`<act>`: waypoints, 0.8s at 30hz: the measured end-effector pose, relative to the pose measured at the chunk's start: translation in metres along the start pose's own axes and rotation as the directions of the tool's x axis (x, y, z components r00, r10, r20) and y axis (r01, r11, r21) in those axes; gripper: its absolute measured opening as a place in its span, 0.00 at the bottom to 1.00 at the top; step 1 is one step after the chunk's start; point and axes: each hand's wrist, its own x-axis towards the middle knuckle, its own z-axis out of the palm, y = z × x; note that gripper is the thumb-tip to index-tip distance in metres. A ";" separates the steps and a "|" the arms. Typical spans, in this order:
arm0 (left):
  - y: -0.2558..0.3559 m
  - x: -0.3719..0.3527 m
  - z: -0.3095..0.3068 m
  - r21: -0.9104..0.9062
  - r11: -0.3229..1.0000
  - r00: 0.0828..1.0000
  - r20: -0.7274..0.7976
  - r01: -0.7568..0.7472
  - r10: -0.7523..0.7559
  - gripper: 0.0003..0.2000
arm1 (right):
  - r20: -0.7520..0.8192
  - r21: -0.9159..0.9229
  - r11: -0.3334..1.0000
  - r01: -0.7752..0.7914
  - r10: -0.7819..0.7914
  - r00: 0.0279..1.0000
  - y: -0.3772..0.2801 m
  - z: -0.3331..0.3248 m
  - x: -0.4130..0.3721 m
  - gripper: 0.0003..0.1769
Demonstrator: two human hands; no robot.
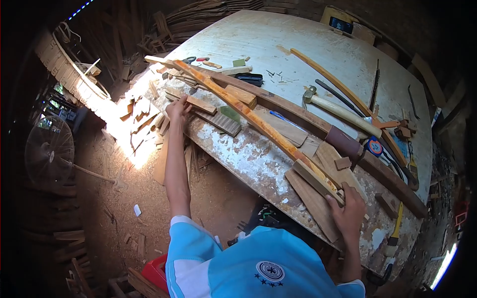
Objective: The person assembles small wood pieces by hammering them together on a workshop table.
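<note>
My left hand (179,108) is at the near left edge of the workbench, its fingers closed over a short wooden block (200,104). Beneath that block lies a flat grooved wooden piece (226,123). On the right, my right hand (350,207) pinches the end of a narrow wooden block (314,179) between thumb and fingers. This block lies against the lower end of a long, curved orange-brown wooden strip (248,114), which slants across the bench. Under the right hand's side is a tapered flat board (310,203).
A hammer (343,114), a tape measure (374,146) and a paintbrush (394,238) lie on the workbench (238,39). A thick wooden beam (298,116) runs behind the strip. A fan (49,151) stands left, and a red plastic object (155,273) is below.
</note>
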 end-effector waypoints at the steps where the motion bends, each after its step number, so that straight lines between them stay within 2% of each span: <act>1: -0.005 0.004 0.005 0.049 0.999 0.999 -0.036 -0.010 0.012 0.14 | -0.019 -0.023 0.999 0.030 -0.031 0.999 0.000 0.001 0.000 0.29; 3: -0.011 0.007 0.013 0.149 0.988 0.993 -0.105 -0.027 0.043 0.14 | -0.034 -0.057 0.995 0.076 -0.078 0.996 0.002 0.002 -0.001 0.29; 6: -0.016 0.001 0.010 0.550 0.833 0.985 -0.107 -0.056 0.137 0.16 | -0.059 -0.070 0.988 0.137 -0.141 0.988 0.005 0.004 -0.001 0.29; 7: -0.032 0.019 0.005 0.561 0.823 0.973 -0.122 -0.094 0.195 0.16 | -0.048 -0.061 0.989 0.138 -0.141 0.989 0.005 0.003 0.000 0.28; 10: -0.051 0.037 -0.003 0.463 0.876 0.975 -0.096 -0.134 0.200 0.15 | -0.009 -0.044 0.989 0.141 -0.142 0.990 0.004 -0.002 0.004 0.28; 14: -0.053 0.025 -0.003 0.353 0.916 0.963 -0.116 -0.189 0.244 0.12 | 0.006 -0.051 0.988 0.145 -0.145 0.989 0.004 -0.003 0.006 0.29; 15: -0.054 0.028 -0.006 0.343 0.920 0.971 -0.076 -0.187 0.226 0.13 | 0.004 -0.055 0.988 0.143 -0.143 0.990 0.004 -0.003 0.005 0.29; 16: -0.055 0.030 -0.010 0.403 0.877 0.925 -0.154 -0.262 0.347 0.13 | 0.004 -0.056 0.987 0.147 -0.147 0.989 0.003 -0.003 0.005 0.29; 18: -0.060 0.030 -0.011 0.528 0.760 0.775 -0.267 -0.380 0.573 0.14 | -0.002 -0.064 0.987 0.146 -0.147 0.989 0.001 -0.004 0.006 0.29; 20: 0.004 -0.022 0.006 0.196 0.820 0.770 -0.280 -0.538 0.573 0.14 | 0.035 -0.069 0.990 0.123 -0.120 0.992 0.001 -0.005 0.007 0.29; 21: 0.053 -0.071 0.020 0.162 0.693 0.670 -0.177 -0.702 0.721 0.18 | 0.044 -0.074 0.992 0.102 -0.099 0.994 0.000 -0.005 0.008 0.28; 22: 0.103 -0.125 0.031 -0.046 0.557 0.559 -0.031 -0.829 0.829 0.22 | 0.045 -0.073 0.993 0.097 -0.094 0.995 -0.001 -0.005 0.010 0.29; 23: 0.151 -0.179 0.040 -0.177 0.340 0.327 0.099 -0.924 0.940 0.26 | 0.059 -0.078 0.993 0.089 -0.085 0.995 -0.001 -0.006 0.011 0.29; 24: 0.188 -0.212 0.041 -0.269 0.131 0.087 0.169 -0.954 0.982 0.28 | 0.077 -0.088 0.993 0.079 -0.073 0.994 -0.001 -0.007 0.010 0.29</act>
